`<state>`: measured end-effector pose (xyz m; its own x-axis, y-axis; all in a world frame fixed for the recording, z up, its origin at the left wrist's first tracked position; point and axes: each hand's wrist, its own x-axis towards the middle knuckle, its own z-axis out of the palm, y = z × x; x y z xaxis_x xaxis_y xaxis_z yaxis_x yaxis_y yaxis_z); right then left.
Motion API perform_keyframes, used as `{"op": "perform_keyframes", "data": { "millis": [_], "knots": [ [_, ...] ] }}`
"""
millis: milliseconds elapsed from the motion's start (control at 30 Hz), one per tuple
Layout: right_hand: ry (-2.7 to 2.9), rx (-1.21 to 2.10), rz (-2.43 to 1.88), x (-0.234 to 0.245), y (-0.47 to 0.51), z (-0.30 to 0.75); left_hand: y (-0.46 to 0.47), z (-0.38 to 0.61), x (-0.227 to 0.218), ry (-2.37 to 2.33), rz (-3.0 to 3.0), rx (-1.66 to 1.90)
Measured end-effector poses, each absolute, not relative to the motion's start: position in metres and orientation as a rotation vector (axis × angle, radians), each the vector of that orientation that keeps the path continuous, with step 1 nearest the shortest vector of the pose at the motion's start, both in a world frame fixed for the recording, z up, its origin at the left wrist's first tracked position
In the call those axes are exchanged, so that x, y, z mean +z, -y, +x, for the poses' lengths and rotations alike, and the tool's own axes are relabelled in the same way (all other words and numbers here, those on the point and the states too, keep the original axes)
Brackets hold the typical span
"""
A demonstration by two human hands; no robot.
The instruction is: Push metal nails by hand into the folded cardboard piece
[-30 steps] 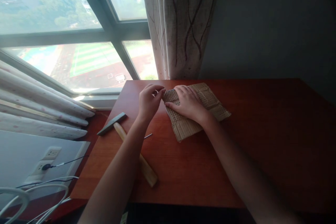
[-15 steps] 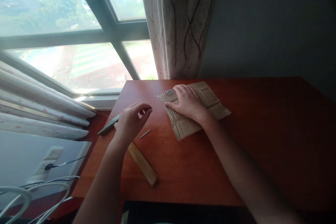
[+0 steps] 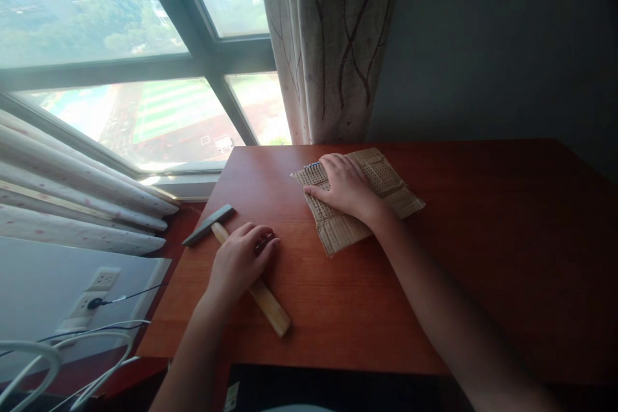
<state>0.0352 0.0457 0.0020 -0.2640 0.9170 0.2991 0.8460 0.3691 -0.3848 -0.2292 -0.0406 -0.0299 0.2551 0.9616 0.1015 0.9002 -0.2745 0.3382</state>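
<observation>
A piece of brown cardboard (image 3: 338,232) punched with rows of small holes lies on the red-brown wooden table (image 3: 434,283). My right hand (image 3: 345,187) rests flat on it, fingers stretched out, pressing it down. My left hand (image 3: 241,261) lies lower left on the table, across the wooden handle of a hammer (image 3: 268,309). Its fingertips are curled together over a small dark nail (image 3: 264,244), which shows only partly between them. The hammer's dark metal head (image 3: 207,225) points toward the window.
A patterned curtain (image 3: 333,45) hangs behind the table's far edge, beside a large window (image 3: 145,77). At the lower left are a wall socket (image 3: 91,290) with a plugged cable and white cords (image 3: 58,360). The table's left edge runs near the hammer head.
My left hand left the cardboard's corner, swung down and left, and now sits on the hammer handle with its fingertips over the nail. My right hand has stayed on the cardboard.
</observation>
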Motion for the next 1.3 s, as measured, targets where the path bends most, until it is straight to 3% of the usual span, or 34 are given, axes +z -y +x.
{"op": "perform_keyframes", "data": {
  "millis": [500, 867, 1300],
  "knots": [
    [2.162, 0.22, -1.53, 0.003, -0.045, 0.035, 0.033, -0.226, -0.025, -2.025, 2.361, 0.308],
    [2.164, 0.219, -1.535, 0.002, -0.046, 0.034, -0.013, -0.176, 0.01, -1.589, 2.217, 1.032],
    [2.139, 0.236, -1.535, 0.0, -0.049, 0.035, -0.077, -0.139, 0.003, -1.454, 2.28, 1.134]
  ]
}}
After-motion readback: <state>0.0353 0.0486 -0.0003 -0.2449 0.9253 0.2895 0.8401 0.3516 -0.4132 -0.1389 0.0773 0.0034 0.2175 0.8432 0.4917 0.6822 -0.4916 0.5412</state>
